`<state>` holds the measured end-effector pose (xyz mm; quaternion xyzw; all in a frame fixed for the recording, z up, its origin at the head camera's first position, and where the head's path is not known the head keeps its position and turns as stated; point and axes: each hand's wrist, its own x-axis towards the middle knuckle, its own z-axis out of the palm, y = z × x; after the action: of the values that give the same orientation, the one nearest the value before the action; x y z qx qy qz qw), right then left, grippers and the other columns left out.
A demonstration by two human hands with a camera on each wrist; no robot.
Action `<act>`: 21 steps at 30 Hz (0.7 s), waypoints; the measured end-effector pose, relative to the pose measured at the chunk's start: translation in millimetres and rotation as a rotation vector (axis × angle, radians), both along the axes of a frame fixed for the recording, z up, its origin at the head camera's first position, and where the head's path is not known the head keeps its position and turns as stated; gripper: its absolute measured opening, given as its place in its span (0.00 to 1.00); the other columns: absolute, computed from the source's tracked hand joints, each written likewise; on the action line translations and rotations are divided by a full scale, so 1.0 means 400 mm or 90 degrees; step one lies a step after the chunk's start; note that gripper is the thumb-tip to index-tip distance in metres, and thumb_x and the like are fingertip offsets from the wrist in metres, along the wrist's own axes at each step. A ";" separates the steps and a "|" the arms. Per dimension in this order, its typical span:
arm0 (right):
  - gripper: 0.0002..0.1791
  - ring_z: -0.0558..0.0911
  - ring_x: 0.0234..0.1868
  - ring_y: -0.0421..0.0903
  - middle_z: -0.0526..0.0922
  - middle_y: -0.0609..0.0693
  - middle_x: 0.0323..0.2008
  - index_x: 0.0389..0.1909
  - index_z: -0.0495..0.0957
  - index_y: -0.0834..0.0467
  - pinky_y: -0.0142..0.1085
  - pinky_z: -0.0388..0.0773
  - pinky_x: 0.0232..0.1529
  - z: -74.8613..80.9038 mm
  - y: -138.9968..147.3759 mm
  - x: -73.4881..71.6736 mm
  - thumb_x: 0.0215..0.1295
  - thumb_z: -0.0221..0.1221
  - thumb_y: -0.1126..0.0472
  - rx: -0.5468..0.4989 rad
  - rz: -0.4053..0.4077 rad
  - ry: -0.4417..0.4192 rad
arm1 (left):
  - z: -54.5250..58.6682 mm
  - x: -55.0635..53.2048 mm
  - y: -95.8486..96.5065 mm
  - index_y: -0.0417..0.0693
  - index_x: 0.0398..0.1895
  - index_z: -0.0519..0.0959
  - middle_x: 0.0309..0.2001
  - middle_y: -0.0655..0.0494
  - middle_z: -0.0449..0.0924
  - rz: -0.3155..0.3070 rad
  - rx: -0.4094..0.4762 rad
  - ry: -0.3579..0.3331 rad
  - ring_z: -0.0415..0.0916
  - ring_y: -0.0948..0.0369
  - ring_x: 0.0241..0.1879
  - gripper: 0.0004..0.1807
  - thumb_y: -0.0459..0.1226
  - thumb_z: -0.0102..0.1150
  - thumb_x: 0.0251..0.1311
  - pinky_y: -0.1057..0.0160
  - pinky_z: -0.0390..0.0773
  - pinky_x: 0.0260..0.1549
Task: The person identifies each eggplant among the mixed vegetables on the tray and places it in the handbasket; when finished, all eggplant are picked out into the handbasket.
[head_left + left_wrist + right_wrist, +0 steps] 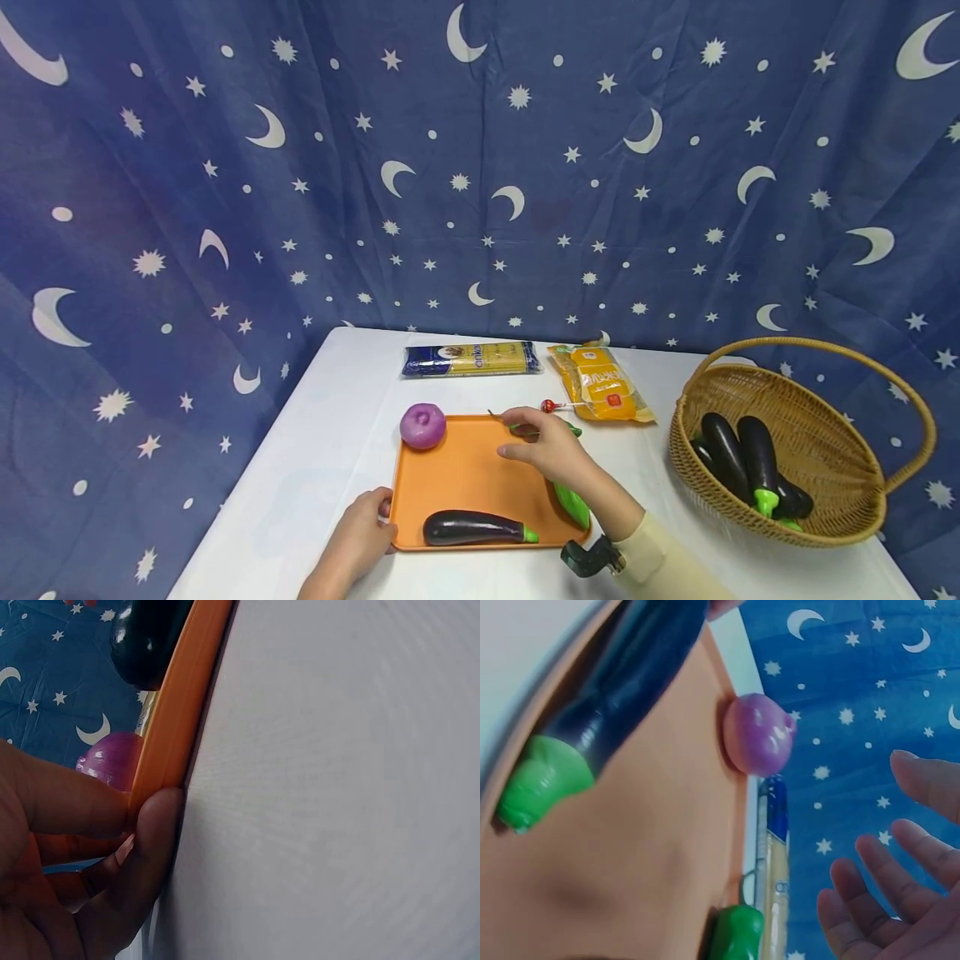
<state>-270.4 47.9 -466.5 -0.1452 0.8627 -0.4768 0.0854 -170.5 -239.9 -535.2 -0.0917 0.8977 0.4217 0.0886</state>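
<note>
My left hand (pixel 358 533) pinches the left rim of the orange tray (pixel 465 475) between thumb and fingers; the left wrist view shows this grip close up. Over the tray's far right part hovers my right hand (pixel 547 446), fingers apart and nothing between them. A green pepper (pixel 575 430) with a thin stem lies at the far rim, partly hidden by that hand. Along the near rim lies a dark eggplant (pixel 472 527) with a green cap. The purple onion (pixel 423 426) sits at the far left corner. Another green vegetable (pixel 572 504) lies along the right rim, partly covered by my forearm.
Behind the tray lie a pasta pack (pixel 472 359) and a yellow food bag (pixel 603 383), with a red lollipop (pixel 548 406) beside the bag. A wicker basket (pixel 832 417) with several eggplants stands at the right. A starry blue curtain (pixel 480 167) hangs behind the table.
</note>
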 end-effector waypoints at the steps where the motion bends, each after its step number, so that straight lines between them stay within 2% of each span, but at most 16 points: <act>1: 0.26 0.79 0.55 0.52 0.82 0.47 0.50 0.55 0.81 0.52 0.50 0.79 0.60 -0.004 -0.003 0.002 0.54 0.75 0.55 0.002 0.005 -0.001 | -0.001 0.000 -0.001 0.25 0.63 0.68 0.39 0.49 0.70 -0.002 0.001 0.001 0.75 0.61 0.27 0.30 0.23 0.63 0.55 0.68 0.82 0.21; 7: 0.26 0.80 0.54 0.50 0.82 0.51 0.52 0.55 0.80 0.54 0.49 0.79 0.59 -0.027 -0.017 0.011 0.55 0.75 0.54 0.001 0.037 0.000 | 0.000 0.001 -0.002 0.25 0.63 0.68 0.39 0.49 0.70 -0.004 0.002 0.001 0.75 0.61 0.27 0.30 0.23 0.63 0.55 0.68 0.82 0.21; 11: 0.26 0.80 0.53 0.52 0.82 0.55 0.53 0.55 0.80 0.55 0.50 0.80 0.58 -0.044 -0.023 0.021 0.56 0.74 0.54 -0.007 0.066 0.003 | 0.001 0.001 -0.002 0.25 0.63 0.68 0.39 0.49 0.69 -0.002 0.006 -0.003 0.74 0.61 0.27 0.30 0.23 0.62 0.55 0.68 0.82 0.21; 15: 0.27 0.79 0.55 0.56 0.82 0.56 0.53 0.56 0.80 0.58 0.52 0.79 0.58 -0.059 -0.032 0.028 0.56 0.74 0.55 -0.011 0.087 -0.018 | 0.001 0.001 -0.002 0.25 0.63 0.69 0.39 0.49 0.69 -0.003 0.009 0.000 0.74 0.61 0.27 0.30 0.23 0.62 0.55 0.68 0.82 0.21; 21: 0.27 0.79 0.54 0.55 0.82 0.55 0.54 0.57 0.80 0.58 0.52 0.79 0.57 -0.082 -0.048 0.040 0.56 0.74 0.58 0.017 0.102 -0.044 | 0.000 0.000 -0.005 0.25 0.63 0.69 0.39 0.49 0.70 -0.004 0.010 0.002 0.75 0.61 0.27 0.30 0.23 0.62 0.55 0.68 0.82 0.21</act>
<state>-254.5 28.5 -499.2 -0.1960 0.8511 -0.4616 0.1552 -170.4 -241.8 -535.3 -0.0876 0.8948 0.4286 0.0894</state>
